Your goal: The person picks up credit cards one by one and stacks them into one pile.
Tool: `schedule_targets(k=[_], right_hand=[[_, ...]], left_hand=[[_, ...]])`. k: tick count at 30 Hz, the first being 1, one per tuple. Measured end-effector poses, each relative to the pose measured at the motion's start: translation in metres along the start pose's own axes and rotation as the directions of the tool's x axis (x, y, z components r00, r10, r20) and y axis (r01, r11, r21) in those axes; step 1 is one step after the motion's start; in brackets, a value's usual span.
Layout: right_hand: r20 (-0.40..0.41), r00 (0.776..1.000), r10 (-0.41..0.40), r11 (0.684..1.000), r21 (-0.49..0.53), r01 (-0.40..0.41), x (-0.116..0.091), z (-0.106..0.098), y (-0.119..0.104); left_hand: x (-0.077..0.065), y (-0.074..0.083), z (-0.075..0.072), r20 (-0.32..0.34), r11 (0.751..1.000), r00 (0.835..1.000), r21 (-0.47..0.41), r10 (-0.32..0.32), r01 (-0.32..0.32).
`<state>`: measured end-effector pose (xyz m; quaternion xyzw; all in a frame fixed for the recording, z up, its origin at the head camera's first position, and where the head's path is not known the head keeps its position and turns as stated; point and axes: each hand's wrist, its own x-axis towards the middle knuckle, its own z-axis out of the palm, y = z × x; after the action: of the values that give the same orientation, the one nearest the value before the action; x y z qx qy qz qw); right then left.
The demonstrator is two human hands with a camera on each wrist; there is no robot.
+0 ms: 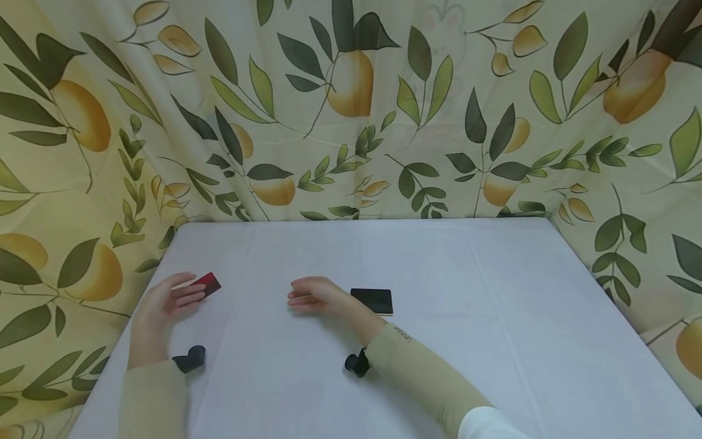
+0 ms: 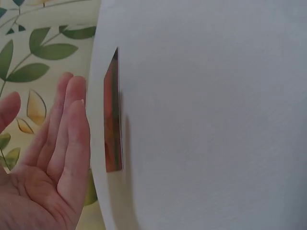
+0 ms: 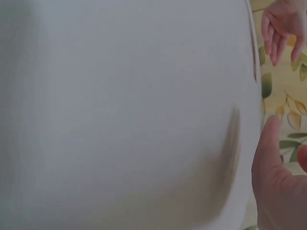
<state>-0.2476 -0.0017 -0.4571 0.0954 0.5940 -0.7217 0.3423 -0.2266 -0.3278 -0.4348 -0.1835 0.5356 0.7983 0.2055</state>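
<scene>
My left hand (image 1: 174, 294) is on the left of the table, fingers relaxed and nearly straight. Just beyond its fingertips lies a small red and dark flat rectangle (image 1: 211, 285), like a card or thin box, partly covered by the fingers in the head view. The left wrist view has the left hand (image 2: 57, 148) beside this red rectangle (image 2: 113, 120), with a gap between them. My right hand (image 1: 318, 294) hovers near the middle with loosely bent fingers and holds nothing. Past its wrist, a flat black rectangle (image 1: 373, 300) with a pale lower edge lies on the table.
A white cloth covers the table (image 1: 450, 268). Black wrist devices (image 1: 189, 360) stick out beside both sleeves. Behind and along the sides hangs a curtain (image 1: 406, 134) printed with fruit and leaves.
</scene>
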Motion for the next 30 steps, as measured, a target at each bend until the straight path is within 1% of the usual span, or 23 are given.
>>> schedule_targets(k=[3,7,9,12,15,17,20,24,28,30], right_hand=[[0.019,1.000,0.005,0.999,0.035,-0.005,0.003,0.010,0.004],[0.055,0.998,0.018,0.996,0.089,-0.023,0.007,0.023,0.007],[0.072,0.997,0.031,0.992,0.123,-0.040,0.008,0.030,0.008],[0.089,0.995,0.040,0.985,0.161,-0.054,0.007,0.040,0.008],[0.102,0.994,0.042,0.979,0.194,-0.061,0.006,0.049,0.008],[0.114,0.993,0.038,0.975,0.212,-0.062,0.007,0.054,0.008],[0.136,0.990,0.033,0.966,0.248,-0.066,0.010,0.061,0.008],[0.146,0.989,0.032,0.953,0.293,-0.074,0.016,0.066,0.010],[0.139,0.990,0.029,0.941,0.330,-0.074,0.023,0.068,0.016],[0.140,0.990,0.025,0.937,0.343,-0.072,0.026,0.068,0.020]], left_hand=[[0.004,0.005,-0.007,-0.018,1.000,1.000,0.012,-0.021,0.022],[0.007,0.009,-0.016,-0.025,0.998,0.998,-0.034,-0.053,0.053],[0.008,0.010,-0.020,-0.022,0.997,0.998,-0.045,-0.056,0.055],[0.011,0.011,-0.025,-0.036,0.998,0.998,-0.041,-0.057,0.056],[0.014,0.012,-0.031,-0.064,0.998,0.996,0.002,-0.057,0.057],[0.015,0.012,-0.034,-0.087,0.999,0.995,0.016,-0.051,0.052],[0.016,0.011,-0.040,-0.123,0.999,0.992,0.037,-0.016,0.021],[0.016,0.011,-0.043,-0.154,0.999,0.988,0.032,0.021,-0.016],[0.016,0.013,-0.044,-0.162,0.999,0.987,0.043,0.019,-0.012],[0.017,0.014,-0.045,-0.160,0.997,0.987,0.077,0.017,-0.004]])
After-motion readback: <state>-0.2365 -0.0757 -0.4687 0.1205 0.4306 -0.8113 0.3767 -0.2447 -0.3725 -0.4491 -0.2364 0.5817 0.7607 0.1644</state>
